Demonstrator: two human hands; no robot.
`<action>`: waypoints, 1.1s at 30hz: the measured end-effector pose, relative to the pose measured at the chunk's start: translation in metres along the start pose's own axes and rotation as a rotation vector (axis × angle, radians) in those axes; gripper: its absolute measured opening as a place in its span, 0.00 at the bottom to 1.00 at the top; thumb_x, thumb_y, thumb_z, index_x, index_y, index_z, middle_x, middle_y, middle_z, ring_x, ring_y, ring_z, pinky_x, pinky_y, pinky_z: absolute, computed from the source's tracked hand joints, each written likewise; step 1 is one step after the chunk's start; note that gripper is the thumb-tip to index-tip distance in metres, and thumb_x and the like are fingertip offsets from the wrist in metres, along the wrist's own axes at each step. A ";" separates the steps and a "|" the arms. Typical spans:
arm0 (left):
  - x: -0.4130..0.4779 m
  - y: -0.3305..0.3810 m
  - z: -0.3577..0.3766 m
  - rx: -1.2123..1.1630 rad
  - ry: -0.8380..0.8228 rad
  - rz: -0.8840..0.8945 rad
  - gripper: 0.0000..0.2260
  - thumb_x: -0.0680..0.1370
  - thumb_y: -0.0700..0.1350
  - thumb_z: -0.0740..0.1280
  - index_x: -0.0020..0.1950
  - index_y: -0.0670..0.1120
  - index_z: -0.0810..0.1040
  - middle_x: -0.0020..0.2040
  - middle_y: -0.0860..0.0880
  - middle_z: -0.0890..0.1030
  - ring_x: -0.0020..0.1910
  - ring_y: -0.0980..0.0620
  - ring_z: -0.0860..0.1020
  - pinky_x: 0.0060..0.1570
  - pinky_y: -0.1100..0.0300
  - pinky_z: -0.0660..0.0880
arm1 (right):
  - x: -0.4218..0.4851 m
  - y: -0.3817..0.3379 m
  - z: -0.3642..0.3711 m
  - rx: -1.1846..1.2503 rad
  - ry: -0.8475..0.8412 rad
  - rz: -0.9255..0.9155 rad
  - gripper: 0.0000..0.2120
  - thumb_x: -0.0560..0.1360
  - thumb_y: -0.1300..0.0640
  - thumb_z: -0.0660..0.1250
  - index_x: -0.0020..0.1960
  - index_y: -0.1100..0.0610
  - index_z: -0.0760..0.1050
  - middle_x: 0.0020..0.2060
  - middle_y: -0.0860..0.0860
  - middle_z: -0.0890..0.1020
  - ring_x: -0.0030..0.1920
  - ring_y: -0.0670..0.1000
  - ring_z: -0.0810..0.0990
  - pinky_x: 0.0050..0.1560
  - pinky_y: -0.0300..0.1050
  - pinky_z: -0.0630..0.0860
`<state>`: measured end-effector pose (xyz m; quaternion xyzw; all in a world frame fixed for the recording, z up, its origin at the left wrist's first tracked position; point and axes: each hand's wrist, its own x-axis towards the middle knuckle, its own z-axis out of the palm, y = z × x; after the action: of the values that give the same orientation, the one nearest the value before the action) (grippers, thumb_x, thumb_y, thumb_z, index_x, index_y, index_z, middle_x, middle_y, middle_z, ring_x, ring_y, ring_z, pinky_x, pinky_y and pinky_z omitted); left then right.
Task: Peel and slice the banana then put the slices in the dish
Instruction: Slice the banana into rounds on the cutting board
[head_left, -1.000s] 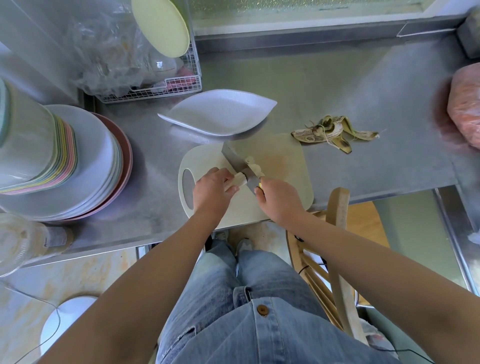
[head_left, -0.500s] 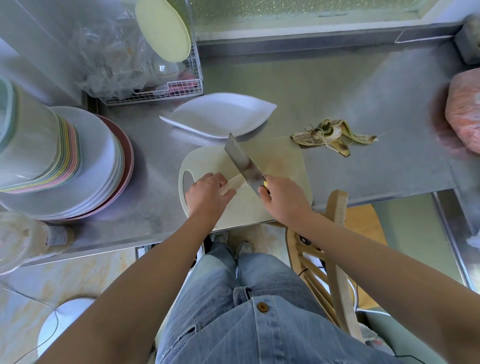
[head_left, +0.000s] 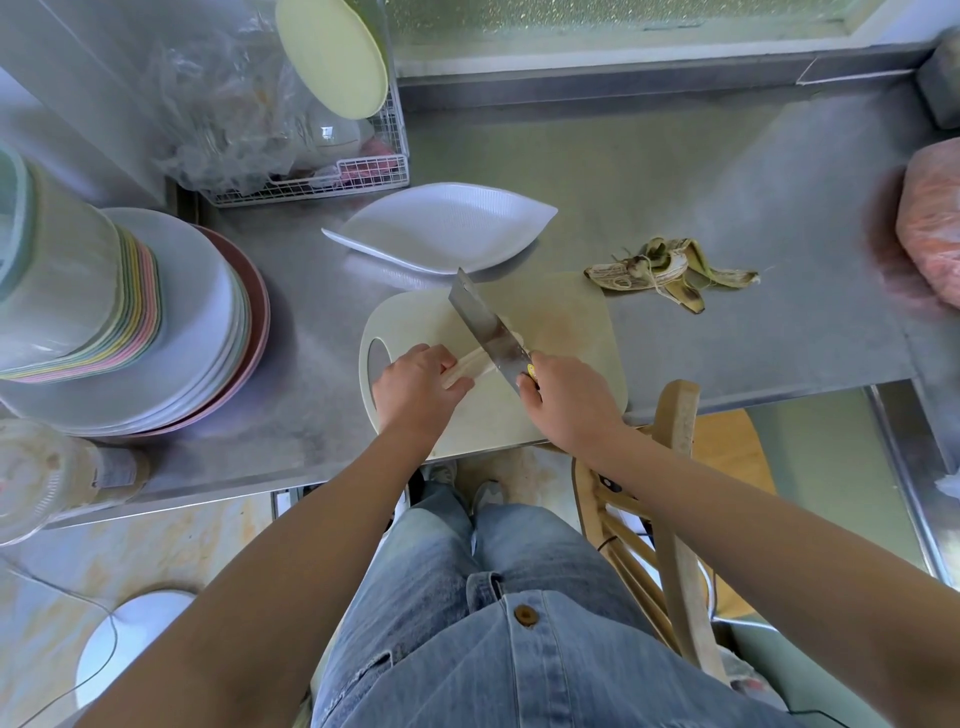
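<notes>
A peeled banana (head_left: 470, 364) lies on the pale cutting board (head_left: 566, 332) at the counter's front edge. My left hand (head_left: 415, 387) grips its left end, fingers curled over it. My right hand (head_left: 569, 400) holds the handle of a cleaver (head_left: 485, 330), whose blade crosses the banana just right of my left fingers. Cut slices peek out behind the blade (head_left: 517, 340), mostly hidden by it. The white leaf-shaped dish (head_left: 441, 228) sits just behind the board with nothing in it.
The banana peel (head_left: 670, 270) lies right of the board on the steel counter (head_left: 727, 182). Stacked plates (head_left: 208, 322) fill the left side, a wire rack (head_left: 311, 176) stands behind. A pink bag (head_left: 930, 223) sits far right. A wooden chair (head_left: 675, 493) stands below my right arm.
The cleaver lifted off the banana, shifted left and now meets the banana closer to my left hand. My left hand slid slightly left along the banana.
</notes>
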<state>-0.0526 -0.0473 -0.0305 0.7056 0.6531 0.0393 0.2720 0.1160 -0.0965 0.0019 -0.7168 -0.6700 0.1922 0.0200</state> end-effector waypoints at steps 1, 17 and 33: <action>0.000 0.000 0.000 -0.004 0.001 -0.002 0.12 0.75 0.57 0.68 0.54 0.53 0.81 0.50 0.54 0.81 0.47 0.50 0.78 0.41 0.60 0.67 | 0.000 -0.001 0.001 -0.008 0.001 0.001 0.12 0.81 0.53 0.56 0.50 0.60 0.73 0.39 0.54 0.78 0.40 0.55 0.78 0.37 0.45 0.66; -0.001 -0.001 0.000 -0.009 0.004 0.000 0.13 0.74 0.57 0.69 0.55 0.53 0.80 0.52 0.54 0.81 0.48 0.51 0.78 0.42 0.61 0.69 | 0.005 0.000 0.014 -0.033 -0.027 0.014 0.13 0.81 0.52 0.55 0.50 0.60 0.73 0.37 0.54 0.77 0.39 0.55 0.78 0.36 0.45 0.69; 0.000 -0.001 0.000 -0.007 -0.003 -0.004 0.13 0.74 0.57 0.69 0.54 0.53 0.80 0.51 0.54 0.80 0.48 0.49 0.78 0.43 0.59 0.70 | 0.001 0.000 0.003 0.010 -0.007 -0.008 0.12 0.80 0.52 0.56 0.50 0.61 0.73 0.39 0.56 0.79 0.40 0.55 0.78 0.38 0.48 0.72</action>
<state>-0.0530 -0.0479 -0.0309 0.7035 0.6539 0.0402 0.2755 0.1155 -0.0960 -0.0008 -0.7132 -0.6721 0.1979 0.0218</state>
